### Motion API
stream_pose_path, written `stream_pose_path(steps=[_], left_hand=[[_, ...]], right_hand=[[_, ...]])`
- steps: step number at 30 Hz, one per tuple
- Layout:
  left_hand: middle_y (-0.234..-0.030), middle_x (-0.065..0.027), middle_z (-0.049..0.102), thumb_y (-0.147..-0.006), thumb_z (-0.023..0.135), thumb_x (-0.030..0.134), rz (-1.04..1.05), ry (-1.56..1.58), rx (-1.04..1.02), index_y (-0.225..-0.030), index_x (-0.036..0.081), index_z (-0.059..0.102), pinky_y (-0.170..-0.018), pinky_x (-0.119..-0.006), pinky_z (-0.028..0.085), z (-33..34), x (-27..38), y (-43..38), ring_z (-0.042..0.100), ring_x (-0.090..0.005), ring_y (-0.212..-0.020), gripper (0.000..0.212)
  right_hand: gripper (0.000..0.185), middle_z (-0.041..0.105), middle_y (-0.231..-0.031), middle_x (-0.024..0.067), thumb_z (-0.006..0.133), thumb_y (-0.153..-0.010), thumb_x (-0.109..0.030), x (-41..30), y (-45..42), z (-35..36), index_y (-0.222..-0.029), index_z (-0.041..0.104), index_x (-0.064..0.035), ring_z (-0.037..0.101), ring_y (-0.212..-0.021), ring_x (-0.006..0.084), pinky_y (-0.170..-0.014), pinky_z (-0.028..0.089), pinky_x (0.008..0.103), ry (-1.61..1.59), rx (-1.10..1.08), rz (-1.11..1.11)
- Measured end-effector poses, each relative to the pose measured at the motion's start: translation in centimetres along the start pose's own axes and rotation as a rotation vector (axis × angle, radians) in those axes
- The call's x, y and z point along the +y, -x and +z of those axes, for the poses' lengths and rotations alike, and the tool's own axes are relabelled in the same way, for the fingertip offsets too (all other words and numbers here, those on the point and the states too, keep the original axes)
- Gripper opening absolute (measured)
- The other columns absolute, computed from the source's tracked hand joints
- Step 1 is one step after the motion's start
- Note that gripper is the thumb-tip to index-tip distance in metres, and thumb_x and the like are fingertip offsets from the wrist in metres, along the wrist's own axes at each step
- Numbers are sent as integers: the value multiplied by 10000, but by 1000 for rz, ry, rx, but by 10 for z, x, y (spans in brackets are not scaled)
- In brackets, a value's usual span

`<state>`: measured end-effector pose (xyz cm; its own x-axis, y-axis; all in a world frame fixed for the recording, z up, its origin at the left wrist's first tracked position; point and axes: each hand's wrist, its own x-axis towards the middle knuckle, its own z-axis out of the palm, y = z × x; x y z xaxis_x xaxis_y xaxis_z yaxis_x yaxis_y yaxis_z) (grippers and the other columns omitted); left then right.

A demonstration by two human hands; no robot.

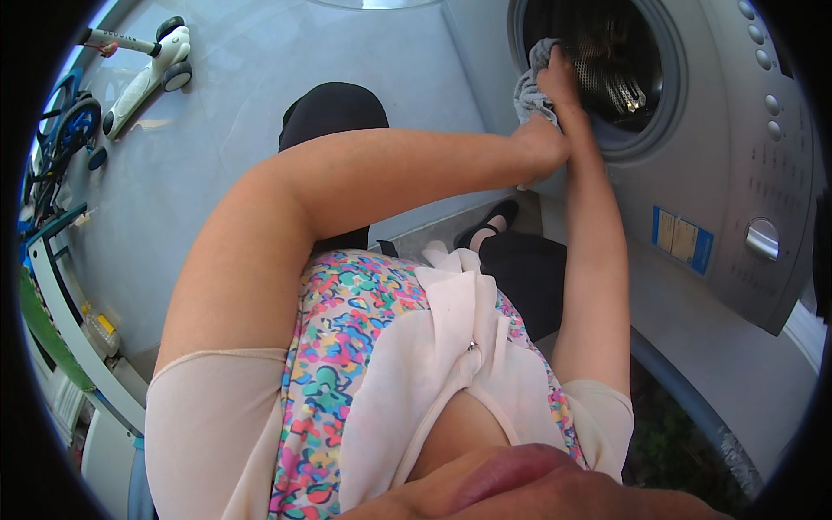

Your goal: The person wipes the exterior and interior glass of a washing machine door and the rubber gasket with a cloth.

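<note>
A grey knit cloth [532, 96] hangs bunched between my two hands, in front of the round opening of a front-loading washing machine [679, 188]. My right hand [559, 75] grips its upper part at the near side of the opening. Just below, my left hand [541, 148] is closed around the lower part, its wrist crossing close to my right forearm. Inside the opening the perforated metal drum [601, 71] shows. Part of the cloth is hidden behind my fingers.
A control knob [762, 239], buttons and a blue label [682, 239] bearing writing are on the machine's front. A white scooter [153, 71], a blue wheeled frame [75, 127] and a clear bottle [101, 331] stand on the left. Pale tiled floor [227, 84] lies ahead.
</note>
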<state>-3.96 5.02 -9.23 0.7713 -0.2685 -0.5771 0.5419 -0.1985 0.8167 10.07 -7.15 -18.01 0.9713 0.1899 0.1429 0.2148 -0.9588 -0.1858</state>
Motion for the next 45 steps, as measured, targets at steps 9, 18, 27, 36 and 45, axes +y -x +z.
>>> stream_pose_path(steps=[9, 18, 27, 36, 45], left_hand=[[-1158, -320, 613, -883, 486, 208, -127, 197, 140, -1311, -97, 378, -852, -488, 550, -40, 46, 6, 662, -440, -988, 536], [-1242, -268, 607, -892, 529, 256, -117, -8, -87, -1341, -57, 428, -899, -472, 526, -20, 7, 5, 626, -426, -1096, 557], [-1147, -294, 627, -887, 508, 239, -107, 100, 217, -1354, -62, 393, -793, -485, 548, -29, 40, 3, 676, -419, -952, 567], [-1060, -261, 676, -861, 535, 207, -102, 14, -118, -1218, -104, 538, -755, -452, 542, -23, 2, -3, 688, -362, -928, 473], [-1132, -283, 655, -864, 543, 225, -86, 118, 255, -1216, -97, 544, -815, -465, 538, -27, 31, -1, 676, -379, -1000, 477]], right_hand=[[520, 575, -1260, 299, 611, -778, -129, -13, -98, 4, -1273, 514, -5, 560, -1177, 451, -998, 461, 504, 185, -136, 130], [371, 541, -1346, 201, 573, -865, -142, -33, -12, -9, -1224, 590, -50, 547, -1217, 389, -987, 476, 512, 307, -229, 75], [533, 550, -1263, 314, 560, -777, -73, -25, -82, 3, -1295, 488, 33, 547, -1149, 466, -1001, 441, 513, 92, 199, -36], [362, 509, -1395, 113, 519, -917, -155, -41, -5, -12, -1271, 576, -100, 477, -1296, 338, -1015, 401, 615, 410, -311, 46], [552, 546, -1268, 296, 548, -774, -51, -54, -72, -22, -1314, 465, 26, 539, -1158, 471, -987, 452, 514, 7, 129, -82]])
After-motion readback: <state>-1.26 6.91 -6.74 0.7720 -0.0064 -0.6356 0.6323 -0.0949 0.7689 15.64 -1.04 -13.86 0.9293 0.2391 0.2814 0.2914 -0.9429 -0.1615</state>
